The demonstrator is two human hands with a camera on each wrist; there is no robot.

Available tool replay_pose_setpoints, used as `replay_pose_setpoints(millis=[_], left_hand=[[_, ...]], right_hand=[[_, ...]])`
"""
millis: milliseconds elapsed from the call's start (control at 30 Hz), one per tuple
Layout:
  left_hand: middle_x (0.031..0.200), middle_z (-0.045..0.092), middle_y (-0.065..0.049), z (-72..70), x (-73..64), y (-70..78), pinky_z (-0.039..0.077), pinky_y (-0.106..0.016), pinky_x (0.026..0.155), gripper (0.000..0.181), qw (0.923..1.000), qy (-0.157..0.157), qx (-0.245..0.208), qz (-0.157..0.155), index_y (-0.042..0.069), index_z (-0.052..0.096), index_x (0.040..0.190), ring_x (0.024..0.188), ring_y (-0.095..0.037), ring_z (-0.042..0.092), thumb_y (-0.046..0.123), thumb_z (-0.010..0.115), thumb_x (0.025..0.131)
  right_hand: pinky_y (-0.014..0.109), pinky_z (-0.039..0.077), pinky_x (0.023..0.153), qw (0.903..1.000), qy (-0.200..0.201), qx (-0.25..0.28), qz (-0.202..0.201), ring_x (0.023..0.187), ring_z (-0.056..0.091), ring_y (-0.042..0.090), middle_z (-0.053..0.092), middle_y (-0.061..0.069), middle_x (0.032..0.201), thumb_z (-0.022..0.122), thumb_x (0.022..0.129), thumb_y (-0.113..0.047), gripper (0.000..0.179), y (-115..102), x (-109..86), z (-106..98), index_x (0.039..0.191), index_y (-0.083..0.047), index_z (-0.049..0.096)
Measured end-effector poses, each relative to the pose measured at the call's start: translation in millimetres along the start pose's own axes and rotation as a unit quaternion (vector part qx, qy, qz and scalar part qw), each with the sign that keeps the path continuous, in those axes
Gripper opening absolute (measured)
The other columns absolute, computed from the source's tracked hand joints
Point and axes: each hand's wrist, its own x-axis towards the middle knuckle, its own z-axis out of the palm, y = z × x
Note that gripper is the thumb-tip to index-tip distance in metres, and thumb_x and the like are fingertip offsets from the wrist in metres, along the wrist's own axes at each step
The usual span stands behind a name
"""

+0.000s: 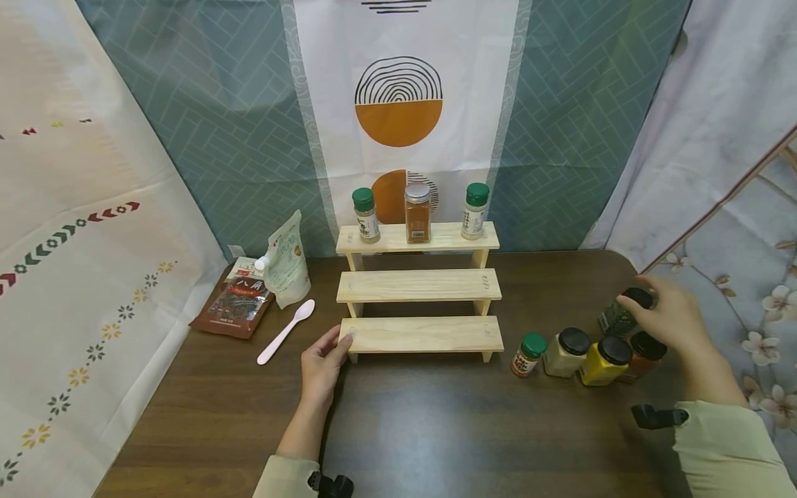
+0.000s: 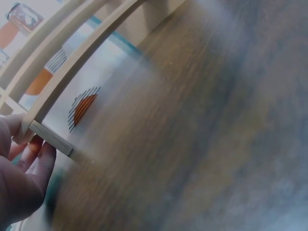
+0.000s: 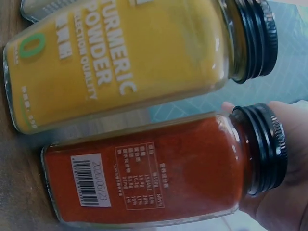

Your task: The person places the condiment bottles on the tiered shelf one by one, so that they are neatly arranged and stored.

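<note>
My left hand (image 1: 320,366) grips the left end of the lowest step of a three-step wooden rack (image 1: 423,335). In the left wrist view, the fingers (image 2: 41,161) curl beneath that step's end. At the right, my right hand (image 1: 675,315) holds a dark green spice jar (image 1: 616,318) by its black lid; the jar leans. Before it stand a turmeric powder jar (image 3: 159,62), a red spice jar (image 3: 144,173), a pale spice jar (image 1: 563,354) and a small green-capped bottle (image 1: 526,356). The right wrist view shows the hand partly hidden behind the red jar.
On the rack's top step stand two green-capped bottles (image 1: 367,218) (image 1: 474,213) and a silver-capped orange spice jar (image 1: 418,214). Left of the rack lie a pink spoon (image 1: 286,332) and a brown packet (image 1: 236,297), beside a spouted pouch (image 1: 288,266). Curtains surround the table (image 1: 436,422).
</note>
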Motion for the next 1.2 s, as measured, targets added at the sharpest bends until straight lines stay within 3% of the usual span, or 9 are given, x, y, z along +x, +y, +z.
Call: replay_pose_setpoints(millis=[167,367,633,733,867,933,1033,1200], left_hand=[[0.102,0.073,-0.009,0.0,-0.9,1.7,0.055,-0.017,0.073,0.041,1.0000,-0.001,0.001,-0.003,-0.003,0.068,0.127,0.082,-0.005,0.066,0.011,0.079,0.090],[0.102,0.073,-0.007,0.2,-0.9,2.7,0.055,-0.017,0.074,0.042,1.0000,-0.005,-0.003,-0.004,-0.002,0.067,0.128,0.082,-0.004,0.066,0.012,0.078,0.091],[0.100,0.073,-0.008,-0.2,-1.6,7.0,0.055,-0.018,0.073,0.041,0.9998,-0.014,-0.001,-0.013,-0.006,0.065,0.129,0.080,-0.004,0.065,0.005,0.075,0.092],[0.101,0.073,-0.006,-0.5,0.2,0.7,0.055,-0.017,0.073,0.042,0.9999,-0.009,-0.001,-0.009,-0.004,0.066,0.129,0.081,-0.003,0.065,0.010,0.077,0.091],[0.099,0.073,-0.007,-0.3,-0.7,-1.0,0.055,-0.018,0.073,0.041,1.0000,-0.004,0.003,-0.005,-0.003,0.068,0.127,0.081,-0.005,0.066,0.012,0.078,0.091],[0.098,0.073,-0.007,-0.4,-1.3,-1.4,0.056,-0.018,0.073,0.040,1.0000,-0.002,0.001,0.000,-0.004,0.068,0.126,0.081,-0.006,0.067,0.011,0.079,0.090],[0.096,0.073,-0.006,-0.1,-1.2,-1.4,0.056,-0.019,0.072,0.039,1.0000,0.000,0.002,0.004,-0.004,0.069,0.125,0.081,-0.007,0.067,0.011,0.078,0.090],[0.095,0.072,-0.005,0.6,-0.1,-1.7,0.056,-0.019,0.073,0.039,1.0000,0.002,0.005,0.003,-0.002,0.070,0.125,0.080,-0.007,0.067,0.011,0.079,0.090]], right_hand=[[0.074,0.039,0.085,0.9992,-0.036,-0.009,0.013,0.109,0.047,0.065,0.048,0.047,0.128,0.064,0.101,-0.036,0.061,6,1.0,0,0.137,0.011,0.049],[0.071,0.046,0.078,0.9987,-0.044,-0.010,0.024,0.105,0.051,0.064,0.050,0.049,0.123,0.065,0.100,-0.038,0.064,6,2.9,-3,0.136,0.012,0.050],[0.074,0.039,0.087,0.9990,-0.038,-0.015,0.019,0.108,0.048,0.064,0.049,0.047,0.127,0.066,0.099,-0.040,0.066,8,2.9,-1,0.136,0.013,0.051],[0.075,0.038,0.089,0.9990,-0.037,-0.016,0.021,0.089,0.058,0.053,0.064,0.037,0.103,0.064,0.100,-0.042,0.066,6,3.0,-2,0.137,0.012,0.051],[0.070,0.043,0.081,0.9995,-0.020,-0.019,0.012,0.061,0.055,0.032,0.061,0.021,0.069,0.064,0.100,-0.042,0.066,1,2.4,-3,0.136,0.011,0.052],[0.066,0.044,0.077,0.9997,-0.008,-0.021,0.004,0.057,0.053,0.027,0.061,0.015,0.065,0.065,0.100,-0.042,0.065,-4,2.6,-3,0.136,0.011,0.053],[0.051,0.045,0.063,0.9998,0.003,-0.019,-0.003,0.048,0.047,0.020,0.053,0.004,0.052,0.065,0.099,-0.041,0.065,-11,3.5,-4,0.136,0.011,0.054],[0.039,0.043,0.052,0.9993,0.017,-0.018,-0.027,0.049,0.054,0.016,0.058,-0.001,0.055,0.069,0.097,-0.040,0.063,-22,8.4,-5,0.133,0.010,0.056]])
